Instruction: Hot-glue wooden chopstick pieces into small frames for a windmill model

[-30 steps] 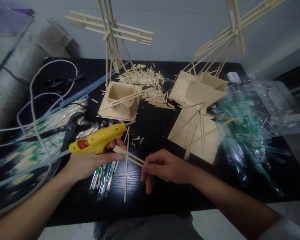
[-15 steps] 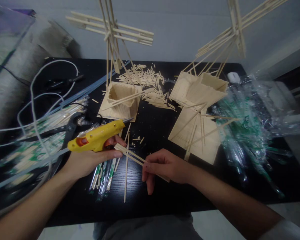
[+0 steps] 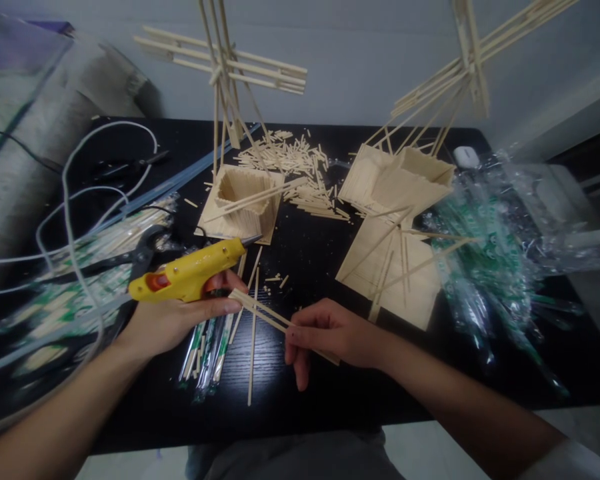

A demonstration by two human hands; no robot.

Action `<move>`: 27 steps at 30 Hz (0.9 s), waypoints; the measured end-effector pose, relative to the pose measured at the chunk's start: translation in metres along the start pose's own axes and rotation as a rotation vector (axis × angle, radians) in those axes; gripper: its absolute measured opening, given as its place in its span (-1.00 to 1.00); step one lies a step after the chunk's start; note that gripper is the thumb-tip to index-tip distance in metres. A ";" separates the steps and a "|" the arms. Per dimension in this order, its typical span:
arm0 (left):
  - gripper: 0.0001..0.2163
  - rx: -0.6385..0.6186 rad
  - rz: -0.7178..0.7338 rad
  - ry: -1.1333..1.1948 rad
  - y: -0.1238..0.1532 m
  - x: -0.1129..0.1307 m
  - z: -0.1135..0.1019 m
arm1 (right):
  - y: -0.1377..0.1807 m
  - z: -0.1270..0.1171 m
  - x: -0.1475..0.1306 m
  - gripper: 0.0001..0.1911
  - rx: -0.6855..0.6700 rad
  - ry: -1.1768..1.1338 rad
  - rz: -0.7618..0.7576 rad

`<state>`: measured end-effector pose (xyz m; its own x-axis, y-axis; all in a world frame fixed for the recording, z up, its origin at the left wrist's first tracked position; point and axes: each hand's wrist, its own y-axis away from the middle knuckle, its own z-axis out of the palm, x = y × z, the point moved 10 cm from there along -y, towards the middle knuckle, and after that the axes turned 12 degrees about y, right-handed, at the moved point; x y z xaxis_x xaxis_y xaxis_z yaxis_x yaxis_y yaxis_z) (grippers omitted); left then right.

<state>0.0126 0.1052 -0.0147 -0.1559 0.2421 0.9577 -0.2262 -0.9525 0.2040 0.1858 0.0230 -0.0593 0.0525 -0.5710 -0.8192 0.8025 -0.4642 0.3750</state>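
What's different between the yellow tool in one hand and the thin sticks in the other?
The glue gun in the left hand is bright yellow and chunky; the sticks pinched in the right hand are pale and very thin. The glue gun's nozzle points away, toward the small stick box; the sticks slant across, toward the left hand. Both are held over the black table.

Yellow glue gun (image 3: 190, 275) with orange trigger, black table (image 3: 305, 387).
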 end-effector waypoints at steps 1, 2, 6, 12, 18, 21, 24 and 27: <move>-0.67 -0.001 -0.001 0.006 0.000 0.000 0.000 | 0.000 0.000 0.000 -0.45 0.001 -0.001 0.002; -0.67 -0.005 0.001 0.009 0.000 0.000 0.001 | 0.000 0.000 0.000 -0.45 0.002 -0.001 0.002; -0.69 -0.023 0.007 -0.027 0.001 0.002 0.004 | 0.000 0.001 0.000 -0.45 -0.007 -0.005 0.006; -0.70 -0.122 -0.015 0.020 0.005 -0.001 0.022 | 0.000 0.003 0.002 -0.45 -0.026 0.025 0.008; -0.66 -0.088 -0.029 0.002 0.004 -0.004 0.017 | 0.000 0.004 0.002 -0.46 -0.041 0.018 0.005; -0.65 -0.095 -0.040 0.002 0.004 -0.005 0.017 | 0.000 0.004 0.001 -0.48 -0.047 0.008 -0.007; -0.66 -0.087 -0.042 0.022 0.005 -0.006 0.016 | 0.000 0.004 0.001 -0.50 -0.043 0.013 -0.003; -0.65 -0.078 -0.035 0.041 0.005 -0.007 0.016 | 0.000 0.003 0.000 -0.47 -0.036 0.005 -0.003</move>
<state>0.0277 0.0963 -0.0169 -0.1852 0.2837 0.9409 -0.3063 -0.9264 0.2190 0.1840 0.0207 -0.0578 0.0527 -0.5665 -0.8224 0.8236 -0.4410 0.3566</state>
